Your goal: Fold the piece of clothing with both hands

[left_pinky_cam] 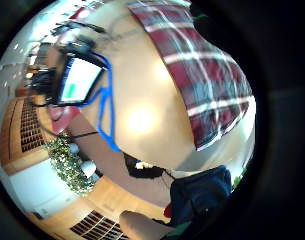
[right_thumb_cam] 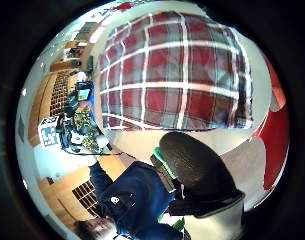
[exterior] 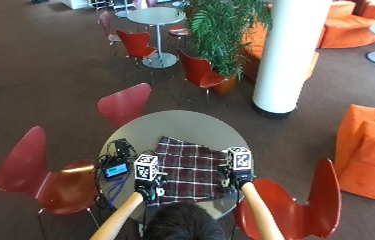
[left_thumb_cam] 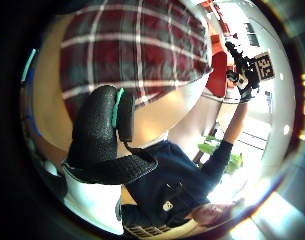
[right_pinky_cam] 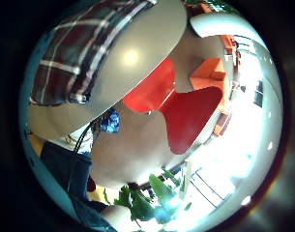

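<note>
A red plaid piece of clothing (exterior: pixel 190 172) lies flat as a rough rectangle on the round grey table (exterior: pixel 174 125). My left hand (exterior: pixel 150 189) is by its near left corner, and my right hand (exterior: pixel 238 179) is by its near right corner. Both palm cameras look at the cloth (left_thumb_cam: pixel 132 45) (right_thumb_cam: pixel 177 75) from a distance, so the hands are raised off it. The left thumb (left_thumb_cam: pixel 99 130) and the right thumb (right_thumb_cam: pixel 192 165) show bare, with no cloth in them. The cloth's edge also appears in the little finger side views (left_pinky_cam: pixel 202 65) (right_pinky_cam: pixel 74 58).
A small device with a lit screen (exterior: pixel 115 170) and a tangle of cables (exterior: pixel 122 147) lie on the table left of the cloth. Red chairs (exterior: pixel 126 102) (exterior: pixel 307 200) (exterior: pixel 37 172) ring the table. A white pillar (exterior: pixel 287 55) and a plant (exterior: pixel 223 30) stand beyond.
</note>
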